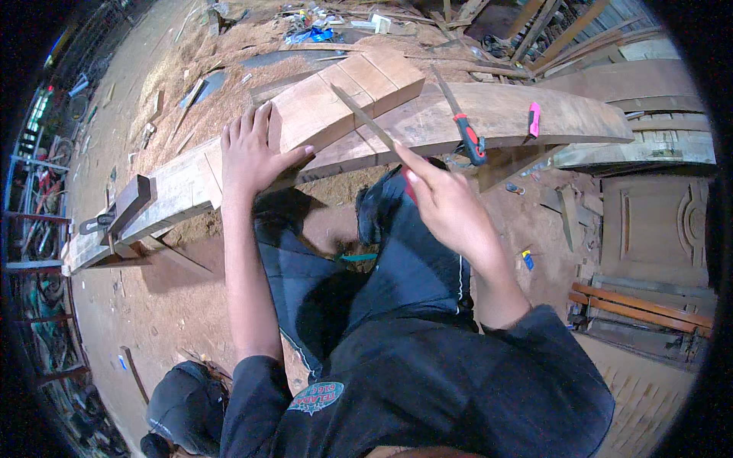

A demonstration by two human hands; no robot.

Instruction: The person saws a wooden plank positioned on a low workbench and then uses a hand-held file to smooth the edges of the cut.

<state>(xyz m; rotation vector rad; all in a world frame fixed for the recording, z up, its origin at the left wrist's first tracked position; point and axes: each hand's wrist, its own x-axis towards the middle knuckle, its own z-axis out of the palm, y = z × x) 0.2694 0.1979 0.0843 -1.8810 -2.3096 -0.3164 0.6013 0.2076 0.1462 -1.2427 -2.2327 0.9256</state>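
A light wooden block (309,114) with several lines across its top lies on a long wooden beam (565,122). My left hand (256,149) presses flat beside the block's left end, its fingers spread and the thumb toward the near edge. In my right hand (443,191) is a long narrow-bladed tool (366,120), a file or a saw; I cannot tell which. Its blade slants far and left across the block, by one of the lines. A bit of red shows under the right hand, but the grip mostly hides the handle.
On the beam, right of the block, lie a second narrow-bladed tool (468,137) with a red and black handle and a pink marker (534,120). A dark wooden plane (130,204) sits toward the left end. Sawdust (252,80) and offcuts cover the ground beyond. Carved door panels (660,229) stand right.
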